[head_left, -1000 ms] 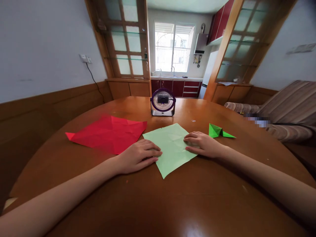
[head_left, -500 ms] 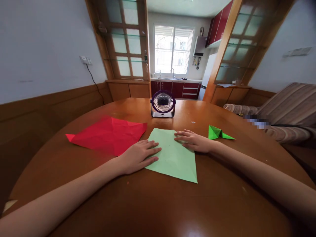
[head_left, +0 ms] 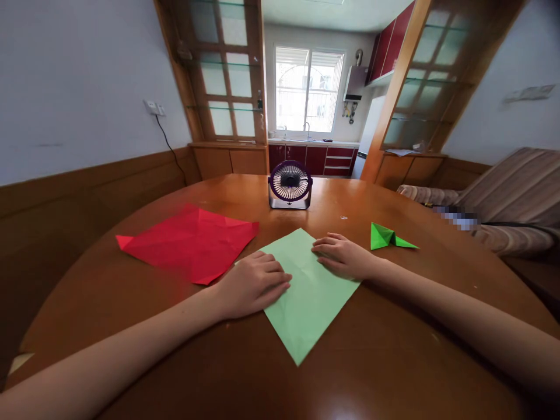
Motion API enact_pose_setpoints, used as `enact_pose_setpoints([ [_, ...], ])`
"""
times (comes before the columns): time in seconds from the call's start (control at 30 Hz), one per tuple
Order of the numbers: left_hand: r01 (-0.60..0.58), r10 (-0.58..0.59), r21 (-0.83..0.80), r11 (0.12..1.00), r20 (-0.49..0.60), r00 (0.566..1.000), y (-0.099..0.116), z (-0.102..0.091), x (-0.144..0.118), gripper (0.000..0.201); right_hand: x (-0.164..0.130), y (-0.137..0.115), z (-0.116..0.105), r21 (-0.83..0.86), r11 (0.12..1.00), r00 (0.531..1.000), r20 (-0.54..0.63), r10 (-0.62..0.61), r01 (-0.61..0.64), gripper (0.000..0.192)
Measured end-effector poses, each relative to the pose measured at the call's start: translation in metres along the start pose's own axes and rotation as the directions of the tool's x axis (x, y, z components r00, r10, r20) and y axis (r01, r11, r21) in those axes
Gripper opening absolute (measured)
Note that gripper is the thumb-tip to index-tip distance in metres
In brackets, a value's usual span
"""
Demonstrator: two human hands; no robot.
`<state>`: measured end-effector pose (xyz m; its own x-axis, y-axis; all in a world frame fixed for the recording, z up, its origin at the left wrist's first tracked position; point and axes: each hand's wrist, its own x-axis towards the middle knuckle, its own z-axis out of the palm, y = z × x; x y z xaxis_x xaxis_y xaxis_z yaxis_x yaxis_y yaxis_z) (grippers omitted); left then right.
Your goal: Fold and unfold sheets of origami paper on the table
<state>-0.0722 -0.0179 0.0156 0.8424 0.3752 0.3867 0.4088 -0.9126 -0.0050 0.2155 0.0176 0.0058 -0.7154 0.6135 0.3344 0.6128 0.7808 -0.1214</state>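
A pale green sheet of paper [head_left: 306, 309] lies flat on the table, turned so that one corner points toward me. My left hand [head_left: 256, 283] rests over its left corner, fingers laid on the paper and slightly bent. On the upper right edge of the sheet lies my right hand [head_left: 343, 255], palm down with its fingers stretched out. To the left, close to my left hand, is a creased red sheet of paper [head_left: 192, 242] with its far left corner folded up. A small folded bright green paper piece [head_left: 385, 236] sits beyond my right forearm.
A small purple fan [head_left: 290, 182] stands at the back of the round wooden table [head_left: 210, 373]. A striped sofa [head_left: 516, 186] is off to the right. A cord hangs from a wall socket [head_left: 153, 107] at the left.
The pale green sheet has turned, and its near corner has swung left and closer to me. My left hand has moved slightly nearer with its fingers more bent. The red sheet's near corner has shifted left.
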Motion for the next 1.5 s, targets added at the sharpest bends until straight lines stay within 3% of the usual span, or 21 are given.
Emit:
enact_pose_setpoints([
  [0.13, 0.090, -0.089, 0.020, 0.996, -0.040, 0.995, -0.012, 0.008, -0.001, 0.036, -0.002, 0.009, 0.002, 0.067, 0.998, 0.998, 0.049, -0.026, 0.023, 0.034],
  [0.3, 0.174, -0.176, 0.026, 0.984, 0.085, 0.981, -0.019, 0.012, -0.004, 0.044, -0.005, 0.016, 0.003, -0.006, 0.996, 0.995, -0.041, 0.087, -0.087, 0.039],
  [0.5, 0.092, -0.096, 0.068, 0.993, 0.053, 0.994, -0.008, 0.004, 0.000, 0.038, -0.008, 0.021, 0.005, -0.112, 0.963, 0.967, -0.100, 0.233, -0.243, 0.036],
  [0.8, 0.001, 0.000, 0.053, 0.999, -0.011, 1.000, -0.018, 0.020, 0.025, 0.035, -0.009, 0.021, 0.009, -0.071, 0.980, 0.978, -0.101, 0.181, -0.188, 0.032],
  [0.9, 0.024, -0.025, 0.033, 0.999, 0.030, 0.999, -0.025, 0.030, 0.036, 0.042, -0.009, 0.020, 0.009, -0.039, 0.986, 0.982, -0.109, 0.157, -0.162, 0.030],
  [1.1, 0.152, -0.144, -0.015, 0.988, 0.234, 0.961, -0.027, 0.038, 0.042, 0.055, -0.010, 0.024, 0.009, 0.028, 0.979, 0.965, -0.164, 0.204, -0.202, 0.027],
  [1.5, 0.216, -0.237, 0.114, 0.970, 0.225, 0.945, -0.021, 0.031, 0.026, 0.054, -0.013, 0.026, 0.005, 0.120, 0.942, 0.915, -0.228, 0.333, -0.313, 0.020],
])
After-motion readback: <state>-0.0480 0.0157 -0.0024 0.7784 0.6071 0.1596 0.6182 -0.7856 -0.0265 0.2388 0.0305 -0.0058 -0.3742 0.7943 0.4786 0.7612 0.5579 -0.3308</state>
